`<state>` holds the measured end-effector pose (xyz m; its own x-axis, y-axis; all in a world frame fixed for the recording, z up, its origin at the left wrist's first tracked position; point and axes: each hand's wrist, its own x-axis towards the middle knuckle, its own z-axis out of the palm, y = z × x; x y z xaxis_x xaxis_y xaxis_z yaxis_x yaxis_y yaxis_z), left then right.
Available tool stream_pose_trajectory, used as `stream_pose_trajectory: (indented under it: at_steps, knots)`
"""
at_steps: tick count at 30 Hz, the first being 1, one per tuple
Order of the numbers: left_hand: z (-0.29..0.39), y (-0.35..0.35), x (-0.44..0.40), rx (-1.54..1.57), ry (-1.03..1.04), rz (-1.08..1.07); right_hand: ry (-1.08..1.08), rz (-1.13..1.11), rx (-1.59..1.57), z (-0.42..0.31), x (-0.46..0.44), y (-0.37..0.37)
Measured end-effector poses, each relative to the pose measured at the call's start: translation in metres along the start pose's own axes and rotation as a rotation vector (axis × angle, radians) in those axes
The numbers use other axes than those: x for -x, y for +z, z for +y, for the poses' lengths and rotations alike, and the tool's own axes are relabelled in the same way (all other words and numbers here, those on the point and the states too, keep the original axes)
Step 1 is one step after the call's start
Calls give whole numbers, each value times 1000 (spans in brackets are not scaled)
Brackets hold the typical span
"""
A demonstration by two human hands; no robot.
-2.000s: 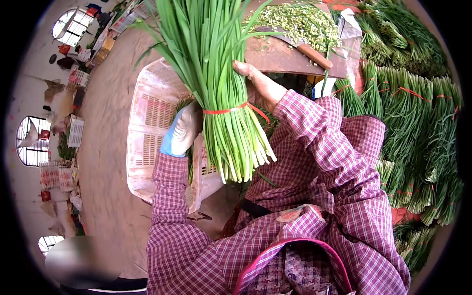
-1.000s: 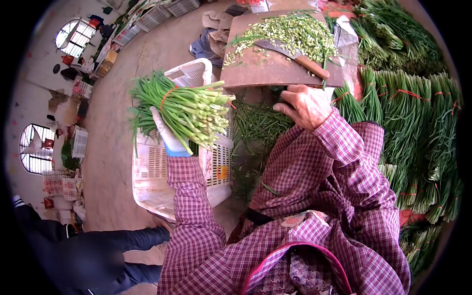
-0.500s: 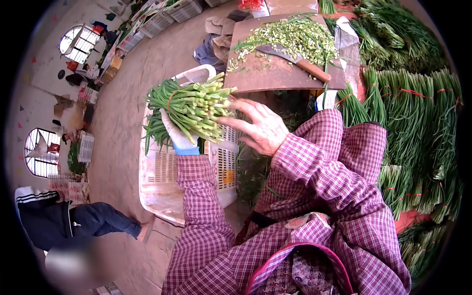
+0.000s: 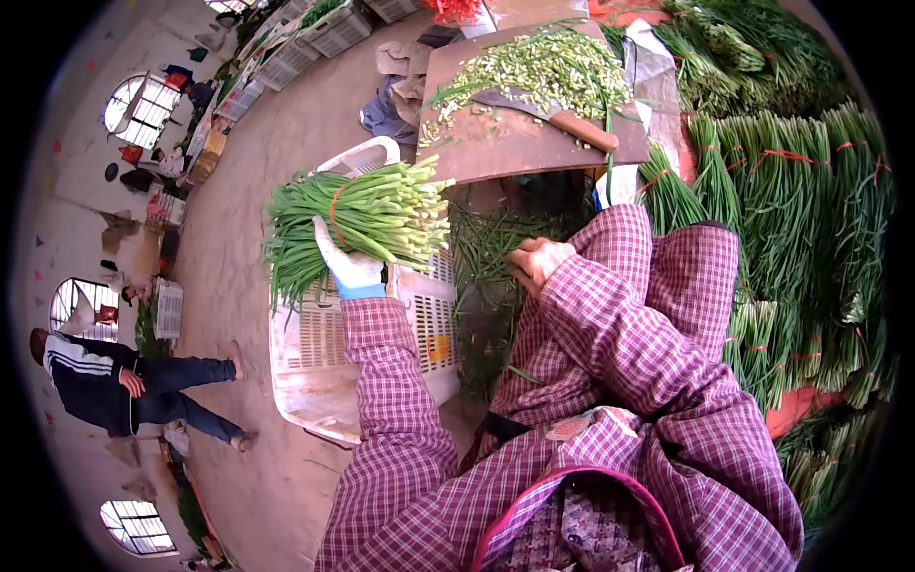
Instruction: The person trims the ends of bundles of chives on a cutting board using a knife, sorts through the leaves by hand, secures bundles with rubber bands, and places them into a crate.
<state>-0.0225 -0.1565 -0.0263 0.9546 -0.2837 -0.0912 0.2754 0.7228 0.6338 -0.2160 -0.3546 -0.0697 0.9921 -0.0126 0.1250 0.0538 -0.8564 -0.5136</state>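
My left hand, in a white and blue glove, grips a bundle of green stalks tied with a red band. The cut ends point right, and the bundle hangs over a white plastic crate. My bare right hand is near my knee, right of the bundle and below the board's edge, with its fingers curled; whether they hold anything is hidden. A wooden board bears chopped stalk ends and a knife with a wooden handle.
Banded bundles of green stalks are stacked on the right. Loose green scraps lie below the board. A person in dark clothes is at the far left. Crates line the upper left, and cloth lies beside the board.
The bundle has turned from upright to lying sideways in my left hand. My right hand reached the cut ends, then drew back down and curled. The person at left has moved into fuller view.
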Motion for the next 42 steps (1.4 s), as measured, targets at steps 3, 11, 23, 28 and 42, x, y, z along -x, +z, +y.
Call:
stream_pose_trajectory:
  at_steps: [3,11,23,28,42]
  knots:
    - [-9,-1,4,-46,-12,45,-178,513,-118,-28,-7,-32]
    - [-9,-3,-2,-14,22,53,196,-208,-39,22,2,29]
    - [-13,14,15,-79,80,-12,103,494,-259,-35,-30,-57]
    - [-12,12,17,-83,81,-114,95,501,-329,-42,-37,-57]
    - [51,-25,1,-166,207,-90,437,453,338,83,54,-68]
